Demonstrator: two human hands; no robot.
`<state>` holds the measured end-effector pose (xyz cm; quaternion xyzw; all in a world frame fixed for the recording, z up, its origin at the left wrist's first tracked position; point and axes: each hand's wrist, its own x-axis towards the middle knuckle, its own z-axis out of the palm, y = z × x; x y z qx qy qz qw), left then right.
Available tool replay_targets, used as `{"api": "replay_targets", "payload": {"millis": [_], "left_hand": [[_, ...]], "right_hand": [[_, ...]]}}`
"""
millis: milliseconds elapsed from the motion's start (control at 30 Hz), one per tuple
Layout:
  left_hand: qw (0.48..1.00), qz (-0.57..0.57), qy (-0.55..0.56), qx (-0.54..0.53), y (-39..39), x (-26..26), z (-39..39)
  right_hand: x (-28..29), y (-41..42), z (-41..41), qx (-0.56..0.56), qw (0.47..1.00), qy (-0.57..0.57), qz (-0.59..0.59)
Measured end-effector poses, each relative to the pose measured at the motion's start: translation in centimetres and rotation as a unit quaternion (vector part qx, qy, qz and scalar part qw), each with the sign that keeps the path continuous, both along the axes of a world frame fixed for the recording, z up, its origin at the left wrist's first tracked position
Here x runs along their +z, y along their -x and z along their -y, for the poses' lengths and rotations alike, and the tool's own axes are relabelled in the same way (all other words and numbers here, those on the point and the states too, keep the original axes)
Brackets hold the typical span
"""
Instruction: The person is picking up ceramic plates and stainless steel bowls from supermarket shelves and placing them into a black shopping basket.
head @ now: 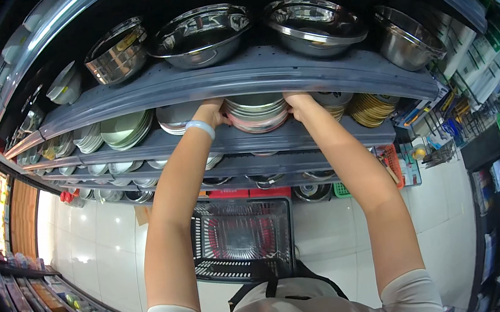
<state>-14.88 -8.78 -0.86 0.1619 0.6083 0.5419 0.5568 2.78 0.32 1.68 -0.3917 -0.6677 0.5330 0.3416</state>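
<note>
Both arms reach forward to a grey metal shelf. A stack of plates (257, 115) with white and pink rims sits between my hands, its back part hidden under the shelf above. My left hand (214, 112), with a pale bangle (201, 128) on the wrist, grips the stack's left side. On the opposite side, my right hand (298, 103) grips it too; the shelf edge hides some fingers of both hands. Left of my left hand lies a stack of white plates (175, 118). Beyond my right hand are yellow-brown stacked dishes (373, 108).
Steel basins (205, 56) and steel pots (118, 55) line the upper shelf (240, 75), whose front edge overhangs my hands. Green plates (127, 130) lie further left. A black shopping basket (241, 236) is below, between my arms. Packaged goods (468, 63) hang at right.
</note>
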Motion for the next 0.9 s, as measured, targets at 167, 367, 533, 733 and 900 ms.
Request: {"api": "replay_targets", "payload": {"millis": [167, 367, 533, 733, 900], "left_hand": [[0.991, -0.103, -0.059, 0.056, -2.0, 1.3, 3.8], [0.982, -0.082, -0.144, 0.09, -4.8, -1.4, 19.5], [0.965, -0.092, -0.01, 0.245, -5.9, -12.4, 30.6], [0.79, -0.474, 0.26, 0.289, -9.0, -23.3, 40.1], [0.753, -0.453, 0.365, 0.308, -9.2, -26.7, 43.5]], "right_hand": [[-1.4, -0.9, 0.3, 0.003, 0.999, -0.028, 0.018], [-2.5, -5.2, 9.9, -0.04, 0.961, -0.274, -0.006], [-9.1, -10.5, 16.6, 0.033, 0.947, -0.29, 0.137], [-24.2, -16.5, 23.0, -0.017, 0.954, -0.073, 0.29], [-28.9, -19.0, 28.7, -0.051, 0.929, -0.002, 0.367]]}}
